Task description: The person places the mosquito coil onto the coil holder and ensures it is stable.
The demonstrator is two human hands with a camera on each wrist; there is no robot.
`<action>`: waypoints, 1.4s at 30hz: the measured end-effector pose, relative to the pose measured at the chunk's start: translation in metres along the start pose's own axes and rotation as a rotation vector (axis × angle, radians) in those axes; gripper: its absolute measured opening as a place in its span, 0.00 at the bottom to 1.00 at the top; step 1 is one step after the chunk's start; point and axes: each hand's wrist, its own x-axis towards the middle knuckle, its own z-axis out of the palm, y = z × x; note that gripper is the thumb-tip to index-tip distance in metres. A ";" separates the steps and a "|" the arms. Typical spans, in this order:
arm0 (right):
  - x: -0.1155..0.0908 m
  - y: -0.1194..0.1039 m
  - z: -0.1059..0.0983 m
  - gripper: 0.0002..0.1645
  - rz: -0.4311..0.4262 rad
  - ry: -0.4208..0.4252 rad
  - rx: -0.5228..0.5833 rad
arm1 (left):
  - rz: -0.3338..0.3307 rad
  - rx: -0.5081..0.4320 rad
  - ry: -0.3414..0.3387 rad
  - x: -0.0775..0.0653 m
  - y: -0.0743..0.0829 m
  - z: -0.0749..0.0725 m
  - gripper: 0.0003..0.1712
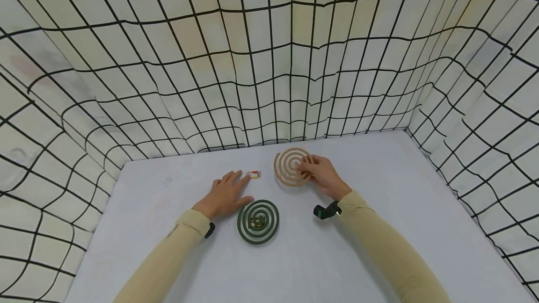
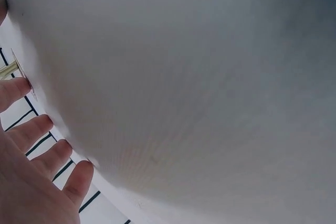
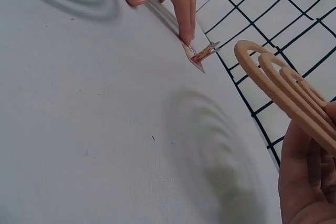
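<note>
My right hand pinches a tan mosquito coil near its middle and holds it tilted above the table, over its own shadow. To its left, my left hand lies palm down with fingers stretched out. One fingertip presses the edge of a small printed metal coil stand. A thin tab rises from that stand, as the right wrist view shows. Close by the left thumb is a green mosquito coil, raised over the table with a metallic piece at its centre.
The table has a white covering. Black netting hangs over pale walls at the back and both sides, meeting the table near its far edge. A black wrist device sticks out below the right wrist.
</note>
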 end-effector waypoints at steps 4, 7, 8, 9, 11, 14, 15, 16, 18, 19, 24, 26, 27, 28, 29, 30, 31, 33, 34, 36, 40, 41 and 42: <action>-0.001 0.001 0.003 0.27 -0.005 -0.008 -0.004 | 0.001 -0.001 -0.002 -0.002 0.000 0.000 0.45; -0.001 0.002 0.005 0.28 -0.007 -0.017 -0.008 | 0.007 0.000 0.006 -0.003 0.001 -0.001 0.45; -0.001 0.002 0.005 0.28 -0.007 -0.019 -0.009 | 0.009 -0.002 0.007 -0.003 0.001 -0.002 0.45; -0.001 0.002 0.006 0.28 -0.006 -0.020 -0.010 | 0.011 -0.002 0.008 -0.003 0.001 -0.002 0.45; 0.001 0.003 0.007 0.27 -0.004 -0.021 -0.010 | 0.016 -0.002 0.013 -0.003 0.002 -0.002 0.45; 0.002 0.003 0.009 0.26 -0.005 -0.021 -0.010 | 0.016 0.002 0.014 -0.003 0.001 -0.001 0.45; 0.002 0.002 0.010 0.25 -0.006 -0.021 -0.009 | 0.018 0.005 0.016 -0.003 0.001 -0.001 0.45; 0.002 0.002 0.010 0.25 -0.006 -0.023 -0.007 | 0.020 0.006 0.019 -0.003 0.001 -0.001 0.45; 0.003 0.001 0.012 0.24 -0.004 -0.022 -0.004 | 0.018 0.011 0.018 -0.002 0.001 -0.001 0.45; 0.003 0.001 0.013 0.24 -0.001 -0.022 -0.004 | 0.018 0.015 0.018 -0.002 0.001 -0.001 0.45; 0.005 0.001 0.016 0.25 0.008 -0.014 0.002 | 0.021 0.017 0.020 -0.002 0.002 -0.004 0.44; 0.006 0.001 0.018 0.25 0.008 -0.012 0.010 | 0.023 0.014 0.020 -0.002 0.002 -0.004 0.44; 0.007 0.001 0.018 0.25 0.007 -0.012 0.016 | 0.022 0.012 0.020 -0.002 0.002 -0.004 0.44; 0.007 0.001 0.019 0.25 0.005 -0.014 0.016 | 0.020 0.011 0.018 -0.002 0.002 -0.004 0.45; 0.008 0.002 0.019 0.25 0.004 -0.016 0.019 | 0.019 0.010 0.017 -0.002 0.002 -0.004 0.45; 0.008 0.002 0.020 0.25 0.002 -0.021 0.022 | 0.019 0.011 0.016 -0.002 0.002 -0.003 0.45; 0.009 0.002 0.020 0.25 0.002 -0.022 0.026 | 0.021 0.012 0.019 -0.002 0.001 -0.003 0.45; 0.010 0.003 0.021 0.25 0.003 -0.027 0.032 | 0.017 0.014 0.015 -0.001 0.000 -0.002 0.45; 0.010 0.003 0.022 0.25 0.005 -0.029 0.034 | 0.017 0.015 0.013 -0.001 0.000 -0.001 0.45; 0.010 0.003 0.023 0.26 0.008 -0.032 0.036 | 0.017 0.018 0.013 -0.001 -0.001 0.001 0.45; 0.011 0.004 0.026 0.26 0.014 -0.031 0.039 | 0.013 0.017 0.016 -0.001 -0.002 0.004 0.46; 0.010 0.004 0.026 0.26 0.012 -0.032 0.035 | 0.011 0.016 0.017 -0.001 -0.002 0.004 0.46; 0.010 0.004 0.027 0.25 0.012 -0.032 0.035 | 0.009 0.015 0.015 -0.002 -0.002 0.004 0.46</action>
